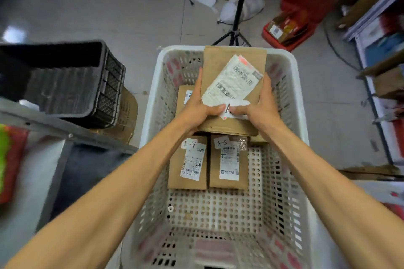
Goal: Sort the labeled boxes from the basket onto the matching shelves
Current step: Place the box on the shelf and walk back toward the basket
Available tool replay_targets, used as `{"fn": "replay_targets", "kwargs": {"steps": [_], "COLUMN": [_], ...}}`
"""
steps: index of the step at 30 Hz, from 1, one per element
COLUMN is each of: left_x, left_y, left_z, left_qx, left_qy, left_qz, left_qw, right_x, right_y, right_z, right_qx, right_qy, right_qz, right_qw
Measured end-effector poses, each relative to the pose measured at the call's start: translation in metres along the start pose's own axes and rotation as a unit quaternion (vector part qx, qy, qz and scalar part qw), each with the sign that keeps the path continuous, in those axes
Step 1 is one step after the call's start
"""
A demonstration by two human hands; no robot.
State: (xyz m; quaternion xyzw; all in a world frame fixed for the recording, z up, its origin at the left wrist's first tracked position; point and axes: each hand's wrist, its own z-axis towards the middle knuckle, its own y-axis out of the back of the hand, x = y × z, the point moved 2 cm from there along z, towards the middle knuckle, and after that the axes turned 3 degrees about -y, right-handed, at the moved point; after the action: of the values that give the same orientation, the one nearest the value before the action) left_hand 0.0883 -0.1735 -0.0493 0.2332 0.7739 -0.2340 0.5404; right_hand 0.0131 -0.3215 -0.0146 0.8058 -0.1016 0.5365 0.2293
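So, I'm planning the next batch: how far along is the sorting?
Done: cannot tell, though much of the basket floor is bare. In hand: left hand and right hand grip the top box, label partly under thumbs. Left: A-1 box, A-2 box, one half-hidden box.

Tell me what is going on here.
A person's left hand and right hand grip a brown cardboard box above a white perforated plastic basket. The thumbs cover its tag past the letter A. A brown box tagged A-1 and a brown box tagged A-2 lie on the basket floor; a third box is partly hidden under the held one.
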Motion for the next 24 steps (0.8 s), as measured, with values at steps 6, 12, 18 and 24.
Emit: {"fn": "replay_targets", "kwargs": {"steps": [6, 12, 18, 24], "left_x": [-0.047, -0.084, -0.114, -0.121], "left_y": [-0.004, -0.012, -0.018, -0.009], "left_z": [-0.056, -0.106, -0.174, -0.253], "left_qx": [-0.037, -0.027, 0.008, 0.055], "left_qy": [-0.032, -0.051, -0.073, -0.095], "left_qz": [0.025, 0.041, 0.070, 0.087], "left_qw": [0.999, 0.998, 0.995, 0.990], "right_x": [0.043, 0.080, 0.105, 0.104], "right_y": [0.009, 0.021, 0.024, 0.007], "right_z": [-0.047, -0.102, -0.177, -0.267], "right_qx": [0.046, 0.059, 0.023, 0.014], "right_qy": [0.050, 0.065, 0.115, 0.111], "right_qz": [-0.010, -0.016, -0.005, -0.009], "right_qw": [0.998, 0.996, 0.993, 0.994]}}
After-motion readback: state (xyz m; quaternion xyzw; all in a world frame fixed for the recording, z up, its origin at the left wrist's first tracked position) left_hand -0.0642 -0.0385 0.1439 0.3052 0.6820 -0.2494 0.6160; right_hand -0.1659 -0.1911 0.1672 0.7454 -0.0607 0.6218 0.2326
